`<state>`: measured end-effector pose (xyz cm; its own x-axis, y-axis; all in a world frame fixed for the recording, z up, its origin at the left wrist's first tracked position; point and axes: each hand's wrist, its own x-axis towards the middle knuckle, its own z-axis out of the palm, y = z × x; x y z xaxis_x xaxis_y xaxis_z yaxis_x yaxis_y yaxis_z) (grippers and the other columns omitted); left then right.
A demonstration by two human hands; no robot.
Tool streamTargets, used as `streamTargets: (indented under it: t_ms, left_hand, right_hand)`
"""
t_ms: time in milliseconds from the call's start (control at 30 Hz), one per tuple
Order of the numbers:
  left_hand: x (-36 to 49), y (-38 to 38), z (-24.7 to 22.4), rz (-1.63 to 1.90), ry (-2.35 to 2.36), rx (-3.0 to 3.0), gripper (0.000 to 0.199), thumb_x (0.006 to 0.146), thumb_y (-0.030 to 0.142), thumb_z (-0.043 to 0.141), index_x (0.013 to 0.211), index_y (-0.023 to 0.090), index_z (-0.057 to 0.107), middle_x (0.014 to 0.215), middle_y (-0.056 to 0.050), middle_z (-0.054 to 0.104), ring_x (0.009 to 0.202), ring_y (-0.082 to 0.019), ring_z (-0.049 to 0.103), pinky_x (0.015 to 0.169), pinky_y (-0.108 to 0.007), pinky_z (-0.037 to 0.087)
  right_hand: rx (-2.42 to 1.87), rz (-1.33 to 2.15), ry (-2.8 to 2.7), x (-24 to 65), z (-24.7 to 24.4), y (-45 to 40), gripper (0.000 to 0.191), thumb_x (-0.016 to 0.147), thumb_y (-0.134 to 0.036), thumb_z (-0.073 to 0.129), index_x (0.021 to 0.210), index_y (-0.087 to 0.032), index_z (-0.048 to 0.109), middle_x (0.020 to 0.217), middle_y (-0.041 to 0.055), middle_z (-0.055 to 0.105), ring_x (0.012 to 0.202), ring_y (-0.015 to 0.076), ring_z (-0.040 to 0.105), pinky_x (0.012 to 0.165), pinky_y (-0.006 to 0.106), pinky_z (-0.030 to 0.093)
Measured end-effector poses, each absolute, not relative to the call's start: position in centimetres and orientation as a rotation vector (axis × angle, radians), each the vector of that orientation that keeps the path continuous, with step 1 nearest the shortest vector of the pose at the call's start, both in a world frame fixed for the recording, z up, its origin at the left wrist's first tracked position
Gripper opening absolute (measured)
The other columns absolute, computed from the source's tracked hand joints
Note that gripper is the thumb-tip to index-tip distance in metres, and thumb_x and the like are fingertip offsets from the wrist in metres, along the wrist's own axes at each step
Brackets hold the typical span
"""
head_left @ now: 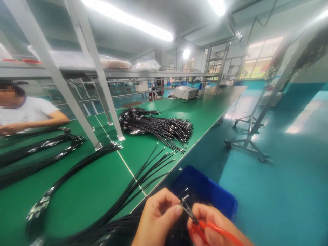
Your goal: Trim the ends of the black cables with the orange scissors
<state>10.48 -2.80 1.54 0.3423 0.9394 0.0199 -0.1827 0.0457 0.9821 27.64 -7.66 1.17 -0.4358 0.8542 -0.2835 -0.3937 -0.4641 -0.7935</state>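
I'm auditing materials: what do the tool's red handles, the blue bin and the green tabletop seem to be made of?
Red handles: probably smooth plastic or rubber coating, judging by their even color; any core is hidden.
Blue bin: likely molded plastic, from its uniform color and rounded corner.
Green tabletop: perhaps smooth vinyl or rubber sheet; its far part shows a soft sheen.

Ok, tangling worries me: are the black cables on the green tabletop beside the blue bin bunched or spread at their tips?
Spread: the black cables fan out, with gaps between their pale tips.
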Motion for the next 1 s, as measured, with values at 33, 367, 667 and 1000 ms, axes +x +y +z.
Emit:
streamTargets:
  t_ms: [33,367,667,1000]
  left_hand:
    - [10.4,-2.8,1.5,1.023,0.82,1.216,0.02,0.07,0.028,0.073,0.065,0.015,0.059,0.057,0.004,0.053,0.054,-0.009,0.043,0.054,-0.019,0.034]
    - [10.2,-2.7,1.2,1.027,0.8,1.28,0.018,0.072,0.028,0.073,0.065,0.016,0.061,0.06,0.004,0.059,0.057,-0.01,0.05,0.055,-0.019,0.037]
    - [10.0,-2.7,1.3,0.991,0.81,1.259,0.018,0.07,0.025,0.072,0.063,0.016,0.058,0.056,0.005,0.055,0.053,-0.009,0.046,0.052,-0.018,0.035]
    - [14.0,-3.4,-2.4,0.71,1.261,1.817,0.014,0.072,0.011,0.058,0.062,0.019,0.061,0.066,0.0,0.063,0.066,-0.016,0.059,0.06,-0.024,0.041]
  right_hand:
    - [-0.871,1.996,-0.837,27.7,1.1,-7.4,0.061,0.049,-0.061,0.082,0.087,-0.017,0.064,0.067,0.0025,0.058,0.057,0.0098,0.046,0.053,0.02,0.034]
    - [-0.726,1.946,-0.909,27.9,-0.5,-6.7,0.049,0.062,-0.054,0.079,0.09,-0.016,0.062,0.062,0.0022,0.061,0.046,0.0046,0.044,0.045,0.015,0.035]
    - [-1.2,1.814,-1.055,27.7,0.6,-5.9,0.045,0.048,-0.043,0.086,0.068,-0.02,0.054,0.045,-0.0077,0.053,0.035,0.006,0.043,0.033,0.016,0.027]
    - [-1.082,1.418,-1.075,28.5,1.1,-6.9,0.035,0.058,-0.039,0.082,0.08,-0.02,0.062,0.064,0.0003,0.066,0.058,0.0151,0.056,0.055,0.027,0.042]
